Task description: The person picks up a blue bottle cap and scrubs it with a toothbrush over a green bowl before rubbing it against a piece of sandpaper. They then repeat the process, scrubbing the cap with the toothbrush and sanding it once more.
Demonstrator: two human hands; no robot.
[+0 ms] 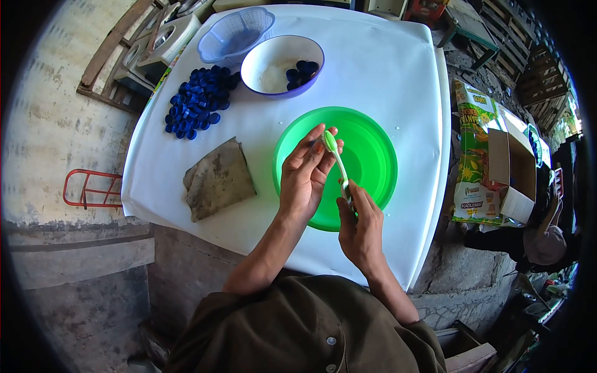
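Over a round green basin [373,155], my right hand [362,227] is closed around the handle of a white and green toothbrush [336,155]. The brush head lies at the fingertips of my left hand [306,177], whose fingers are bent together; anything small pinched there is hidden. Behind the basin stands a white bowl with a purple outside [283,50], with several dark blue caps [302,73] and something whitish inside. A pile of blue caps [199,102] lies on the white-covered table to the left of the bowl.
A pale blue plastic basket [236,31] sits at the table's back edge. A worn grey cloth or sheet [221,179] lies left of the basin. Right of the table are an open cardboard box [513,165] and a person [544,245]. A red metal frame [93,188] stands at the left wall.
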